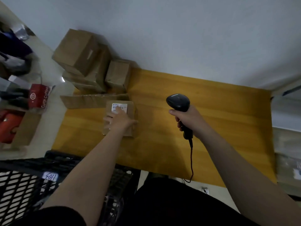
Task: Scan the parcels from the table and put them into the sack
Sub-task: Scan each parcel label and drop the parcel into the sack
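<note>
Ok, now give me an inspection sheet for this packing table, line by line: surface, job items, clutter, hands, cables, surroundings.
Surface: yellow table, wood grain.
Job's things: small parcel near the table's left side, white label facing up; stacked parcels at the far left corner; scanner held above the table; black mesh container with a numbered tag, lower left beside the table.
Clutter: flat cardboard piece between the small parcel and the stack.
Hands: left hand rests flat on the small parcel, fingers reaching the label; right hand grips the scanner's handle.
Cables: scanner cable hangs from the handle past the near table edge.
Surroundings: white wall behind; red coffee bag on the left.
</note>
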